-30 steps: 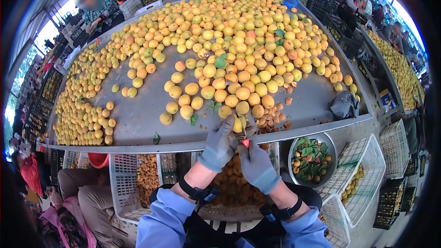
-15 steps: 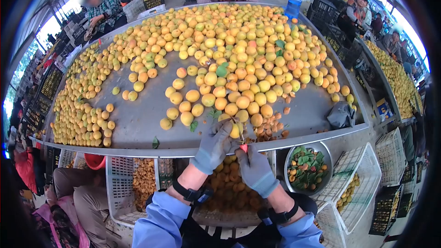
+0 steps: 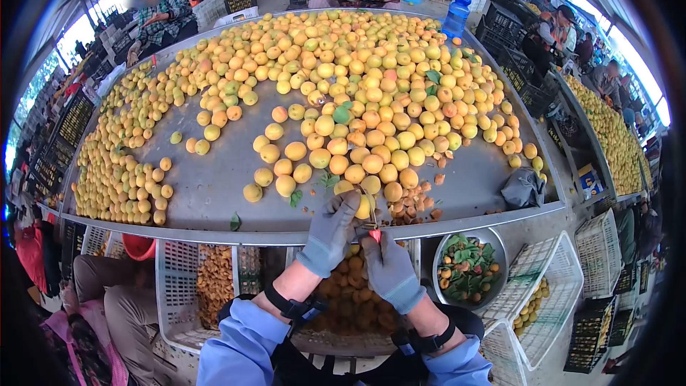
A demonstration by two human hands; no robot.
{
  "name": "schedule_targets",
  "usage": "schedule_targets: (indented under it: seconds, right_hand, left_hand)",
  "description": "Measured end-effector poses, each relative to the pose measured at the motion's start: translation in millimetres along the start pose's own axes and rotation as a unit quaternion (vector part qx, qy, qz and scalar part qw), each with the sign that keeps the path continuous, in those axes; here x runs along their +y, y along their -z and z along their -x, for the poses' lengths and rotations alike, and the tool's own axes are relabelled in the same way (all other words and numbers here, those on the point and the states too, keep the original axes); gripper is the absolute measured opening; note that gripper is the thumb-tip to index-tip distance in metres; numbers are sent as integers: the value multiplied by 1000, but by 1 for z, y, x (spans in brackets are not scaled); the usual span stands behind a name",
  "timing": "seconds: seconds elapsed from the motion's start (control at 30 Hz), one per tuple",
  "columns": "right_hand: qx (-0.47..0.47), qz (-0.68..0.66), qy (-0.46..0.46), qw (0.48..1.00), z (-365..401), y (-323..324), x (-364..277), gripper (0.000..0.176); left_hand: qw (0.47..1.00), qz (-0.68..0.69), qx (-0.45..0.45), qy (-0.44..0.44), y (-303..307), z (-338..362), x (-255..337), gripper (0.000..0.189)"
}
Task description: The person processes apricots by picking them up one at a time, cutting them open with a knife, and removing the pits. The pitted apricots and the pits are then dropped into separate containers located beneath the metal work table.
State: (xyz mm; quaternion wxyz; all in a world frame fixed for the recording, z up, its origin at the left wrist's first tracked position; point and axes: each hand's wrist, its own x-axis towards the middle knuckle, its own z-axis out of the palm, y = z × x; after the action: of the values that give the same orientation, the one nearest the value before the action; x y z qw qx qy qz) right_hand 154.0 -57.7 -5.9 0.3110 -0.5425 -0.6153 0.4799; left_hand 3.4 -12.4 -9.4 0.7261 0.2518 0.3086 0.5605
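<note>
My left hand [image 3: 330, 232], in a grey glove, is closed round a yellow apricot [image 3: 364, 206] at the near edge of the metal table [image 3: 200, 193]. Just right of it, my right hand [image 3: 391, 268], also gloved, grips a small tool with a red handle [image 3: 375, 234]; its thin metal end is at the fruit. Beyond my hands, many apricots [image 3: 400, 93] are heaped on the table. Orange apricot pieces [image 3: 413, 206] lie right of the held fruit. Below my hands, a container holds darker orange pieces [image 3: 354, 286].
A steel bowl [image 3: 504, 257] with leaves and fruit stands right of my hands, beside white crates [image 3: 564, 264]. A grey bag [image 3: 524, 187] and a blue water bottle [image 3: 456, 14] are on the table. Co-workers sit opposite and left; a white crate [image 3: 179, 293] stands lower left.
The whole view has shifted slightly, with the table and fruit a little further left. My hands keep hold of the apricot and the tool, close together.
</note>
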Motion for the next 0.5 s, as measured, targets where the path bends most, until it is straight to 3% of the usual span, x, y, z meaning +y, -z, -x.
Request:
schedule_targets:
  seconds: [0.2,0.3,0.4,0.47,0.5]
  right_hand:
    - [-6,-35,-28,999,4,7,-18,27]
    - [-13,-73,-47,996,4,3,-14,27]
    - [33,-27,-17,999,-3,-15,18,28]
    - [106,111,92,984,-7,-23,28,28]
    - [105,111,92,984,-7,-22,25,28]
  left_hand:
    - [1000,6,-27,-11,-5,0,5,42]
    - [1000,-12,11,0,1,-4,-4,40]
    - [1000,16,14,-16,2,-5,-17,39]
    - [996,-32,77,-42,4,-6,-23,49]
    - [996,-32,77,-42,4,-6,-20,49]
